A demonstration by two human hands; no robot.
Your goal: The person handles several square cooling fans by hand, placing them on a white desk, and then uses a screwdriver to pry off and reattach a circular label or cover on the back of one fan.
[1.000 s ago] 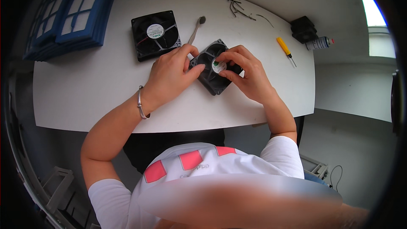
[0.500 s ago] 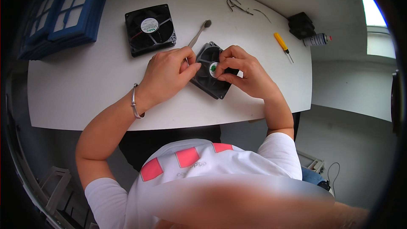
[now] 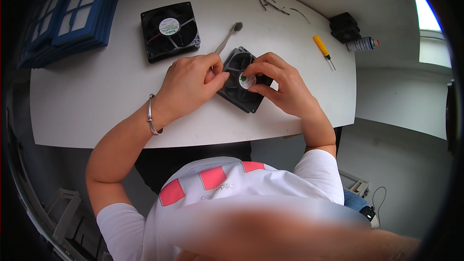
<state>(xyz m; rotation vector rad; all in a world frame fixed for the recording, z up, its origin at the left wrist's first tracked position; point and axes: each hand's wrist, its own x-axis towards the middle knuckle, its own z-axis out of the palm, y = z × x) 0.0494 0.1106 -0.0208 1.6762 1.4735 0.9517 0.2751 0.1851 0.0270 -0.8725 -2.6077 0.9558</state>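
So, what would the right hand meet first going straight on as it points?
Probably the round label on the nearer fan, close by the right hand; whether they touch is unclear.

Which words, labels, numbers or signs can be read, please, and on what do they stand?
Far axial fan, round label: partly legible, not copied; small print blurred.
Near axial fan, hub label: partly covered, too small.
White T-shirt: lettering partly legible, not copied.
Aerosol can: too small.

Both arms (image 3: 118,147) bend inward, the left hand (image 3: 190,84) curled, the right hand (image 3: 280,83) arched with thumb and fingers apart.
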